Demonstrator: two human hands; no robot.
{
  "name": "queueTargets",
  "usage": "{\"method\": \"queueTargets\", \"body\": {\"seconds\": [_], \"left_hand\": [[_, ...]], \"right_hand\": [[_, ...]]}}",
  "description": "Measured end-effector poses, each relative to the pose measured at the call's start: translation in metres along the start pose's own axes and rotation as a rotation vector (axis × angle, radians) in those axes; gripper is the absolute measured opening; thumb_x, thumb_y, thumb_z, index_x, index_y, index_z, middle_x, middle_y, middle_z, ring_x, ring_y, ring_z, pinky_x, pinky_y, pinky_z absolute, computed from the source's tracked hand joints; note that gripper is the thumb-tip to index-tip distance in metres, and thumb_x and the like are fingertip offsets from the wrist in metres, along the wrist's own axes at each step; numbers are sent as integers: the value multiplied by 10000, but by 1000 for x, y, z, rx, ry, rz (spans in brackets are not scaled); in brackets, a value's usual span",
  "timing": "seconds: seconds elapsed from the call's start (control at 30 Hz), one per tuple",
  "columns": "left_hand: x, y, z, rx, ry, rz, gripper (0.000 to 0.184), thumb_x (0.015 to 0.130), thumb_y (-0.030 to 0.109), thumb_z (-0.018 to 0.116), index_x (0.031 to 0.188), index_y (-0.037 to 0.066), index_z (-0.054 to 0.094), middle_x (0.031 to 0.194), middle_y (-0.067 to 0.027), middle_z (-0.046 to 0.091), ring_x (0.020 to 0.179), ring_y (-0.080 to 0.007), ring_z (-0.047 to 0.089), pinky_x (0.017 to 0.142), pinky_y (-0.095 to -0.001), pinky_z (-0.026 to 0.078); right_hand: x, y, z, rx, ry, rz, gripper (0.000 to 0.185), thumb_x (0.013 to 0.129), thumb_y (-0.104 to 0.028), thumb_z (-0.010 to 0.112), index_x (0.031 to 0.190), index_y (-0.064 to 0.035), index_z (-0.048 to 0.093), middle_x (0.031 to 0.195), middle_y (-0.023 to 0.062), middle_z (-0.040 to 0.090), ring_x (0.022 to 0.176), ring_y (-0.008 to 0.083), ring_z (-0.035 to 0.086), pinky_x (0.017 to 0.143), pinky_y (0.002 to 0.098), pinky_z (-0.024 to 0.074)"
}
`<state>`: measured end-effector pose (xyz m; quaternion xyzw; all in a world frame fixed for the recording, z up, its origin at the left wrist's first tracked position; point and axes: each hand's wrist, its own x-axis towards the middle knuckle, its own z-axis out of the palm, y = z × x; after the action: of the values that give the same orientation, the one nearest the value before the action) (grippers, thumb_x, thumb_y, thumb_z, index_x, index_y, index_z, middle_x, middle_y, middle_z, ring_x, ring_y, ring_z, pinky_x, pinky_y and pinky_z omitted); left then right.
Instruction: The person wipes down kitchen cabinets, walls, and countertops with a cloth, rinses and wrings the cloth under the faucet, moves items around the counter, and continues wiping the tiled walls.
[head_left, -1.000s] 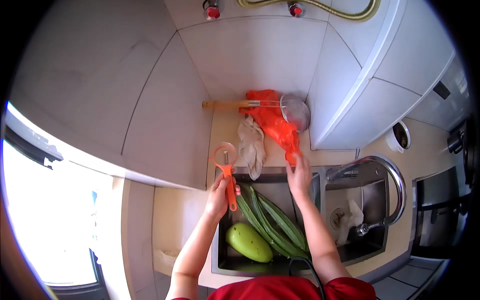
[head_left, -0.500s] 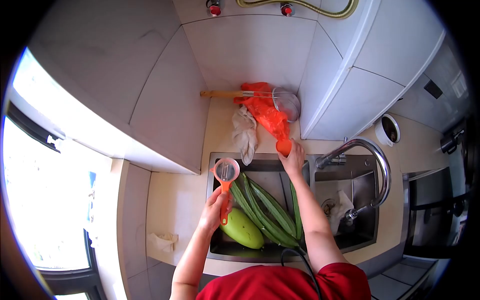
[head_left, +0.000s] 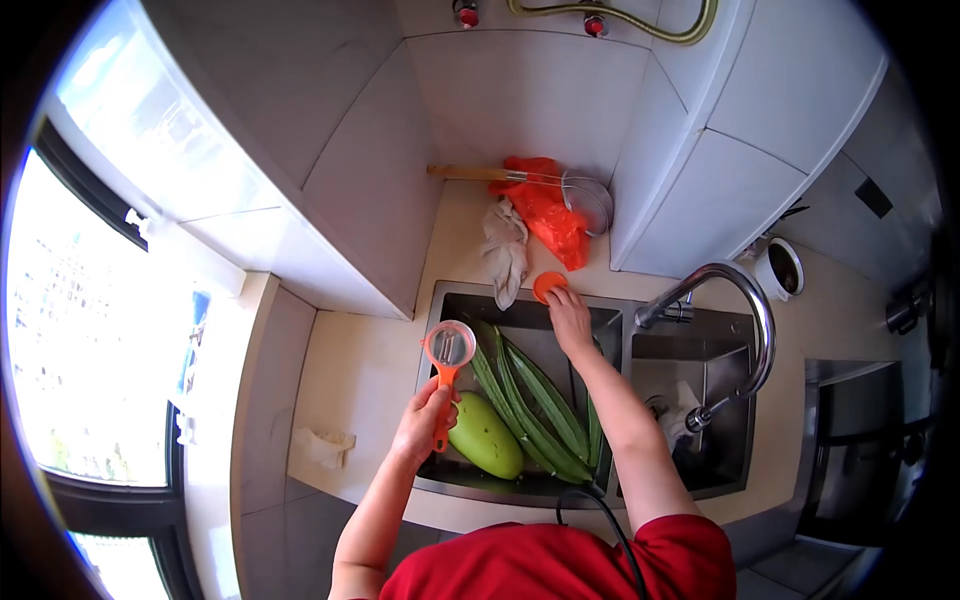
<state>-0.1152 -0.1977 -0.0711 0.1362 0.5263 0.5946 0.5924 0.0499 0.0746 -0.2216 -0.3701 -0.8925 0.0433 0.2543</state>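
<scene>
My left hand (head_left: 428, 420) is closed round the orange handle of a peeler (head_left: 450, 346), holding it upright over the left side of the sink. The peeler has a round head with a metal blade inside an orange rim. At the sink's back edge, my right hand (head_left: 570, 320) has its fingers on a flat round orange cap (head_left: 547, 285). Below the hands, several long ridged green gourds (head_left: 545, 400) lie in the left basin, beside a smooth green melon (head_left: 484, 437). My right forearm partly covers one gourd.
Behind the sink lie a white cloth (head_left: 505, 250), a red plastic bag (head_left: 553, 225) and a wooden-handled strainer (head_left: 590, 203). The chrome faucet (head_left: 768, 335) arches over the right basin (head_left: 735, 440). A white pot (head_left: 779, 270) stands at right; crumpled tissue (head_left: 325, 447) lies at left.
My right hand has drawn the orange cap left, away from the red bag, to the sink's back edge. The peeler stays in my left hand. The view has shifted slightly.
</scene>
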Motion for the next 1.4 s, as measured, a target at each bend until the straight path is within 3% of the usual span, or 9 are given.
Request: {"method": "queueTargets", "body": {"seconds": [0.17, 0.3, 0.33, 0.4, 0.67, 0.73, 0.9, 1.2, 1.4], "left_hand": [[-11, -7, -8, 67, 28, 31, 172, 955, 210, 427, 988, 54, 492, 718, 13, 444, 531, -60, 369, 475, -205, 286], [-22, -1, 6, 81, -5, 25, 191, 958, 251, 431, 954, 69, 489, 702, 34, 420, 526, -42, 345, 443, -195, 262], [-26, -5, 5, 77, 1, 22, 191, 958, 251, 431, 954, 69, 489, 702, 34, 420, 526, -42, 345, 443, -195, 262], [-26, -9, 6, 106, -108, -9, 204, 958, 230, 450, 1049, 56, 502, 812, 8, 494, 538, -58, 352, 502, -200, 301], [-46, -20, 44, 115, -201, -20, 200, 966, 246, 433, 1068, 83, 488, 827, 24, 475, 547, -39, 318, 486, -182, 285], [-58, -16, 62, 136, -167, -12, 197, 964, 261, 445, 971, 70, 497, 684, 33, 407, 510, -38, 314, 415, -170, 247], [-68, -29, 76, 216, -213, 3, 205, 969, 266, 428, 1005, 76, 495, 724, 38, 415, 520, -32, 329, 418, -174, 274], [-83, -54, 93, 316, -250, 106, 266, 970, 269, 434, 1129, 58, 471, 796, 17, 480, 557, -41, 403, 477, -181, 330], [-99, -45, 124, 193, -7, 448, 610, 845, 224, 660, 1345, 72, 346, 1206, -94, 479, 875, -159, 592, 634, -244, 523]], "right_hand": [[10, -5, -32, 253, 217, 157, 169, 816, -89, 573, 978, -91, 622, 889, 123, 631, 793, 336, 587, 703, 388, 475], [6, -15, -69, 1304, 66, 795, 259, 885, -219, 594, 1053, -23, 605, 928, 13, 644, 737, 67, 576, 566, 210, 434], [-4, -21, -74, 1302, 58, 798, 259, 885, -219, 594, 1053, -23, 605, 928, 13, 644, 737, 67, 576, 566, 210, 434], [-17, -42, -98, 1960, -77, 840, 275, 864, -232, 623, 1073, -54, 606, 946, 16, 643, 753, 76, 583, 579, 211, 443], [-65, -124, -176, 1683, -161, 727, 347, 870, -254, 624, 1135, -33, 586, 935, -32, 603, 765, 23, 497, 647, 187, 389], [-74, -125, -180, 1622, -131, 727, 358, 870, -252, 624, 1143, -23, 583, 937, -40, 599, 755, 14, 483, 639, 177, 366], [-94, -130, -190, 1652, -61, 690, 364, 874, -174, 621, 1163, 36, 549, 1117, 85, 604, 1046, 126, 549, 936, 248, 400], [-116, -130, -217, 1692, -38, 597, 382, 901, -176, 574, 1237, -7, 502, 1184, 72, 569, 1068, 132, 550, 921, 287, 449], [-131, -134, -230, 1661, 31, 523, 379, 905, -157, 568, 1244, -1, 503, 1217, 105, 557, 1118, 148, 522, 983, 286, 385]]}}
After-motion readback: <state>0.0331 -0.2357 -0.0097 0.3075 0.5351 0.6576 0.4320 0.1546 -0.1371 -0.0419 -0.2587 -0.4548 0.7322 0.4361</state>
